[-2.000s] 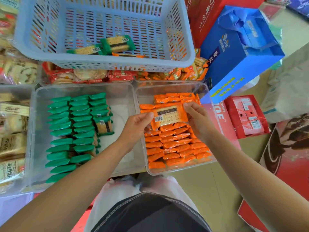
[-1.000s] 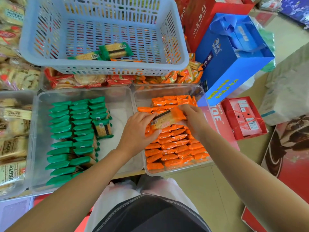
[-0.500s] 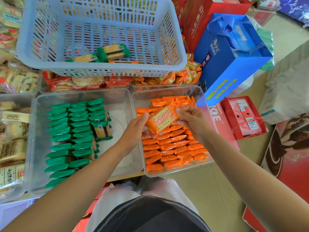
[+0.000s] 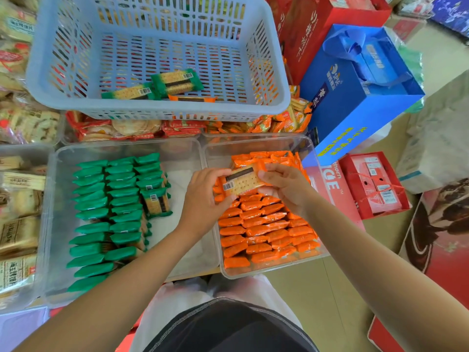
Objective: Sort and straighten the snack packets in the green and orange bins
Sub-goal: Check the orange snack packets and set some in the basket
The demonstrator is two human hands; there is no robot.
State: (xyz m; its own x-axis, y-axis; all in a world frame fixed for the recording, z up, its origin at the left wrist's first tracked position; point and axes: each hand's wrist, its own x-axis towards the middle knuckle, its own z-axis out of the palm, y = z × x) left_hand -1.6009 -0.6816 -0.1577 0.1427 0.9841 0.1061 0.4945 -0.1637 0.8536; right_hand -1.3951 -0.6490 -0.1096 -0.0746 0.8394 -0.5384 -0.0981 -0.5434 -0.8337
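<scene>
My left hand pinches the barcode end of an orange packet, and my right hand grips the other end with fingers curled round it. The packet lies face up between my hands, tilted a little, over the far rows of the orange bin. At 9 o'clock from my hands the green bin holds green packets in rows. At 12 o'clock a blue basket holds three loose packets.
</scene>
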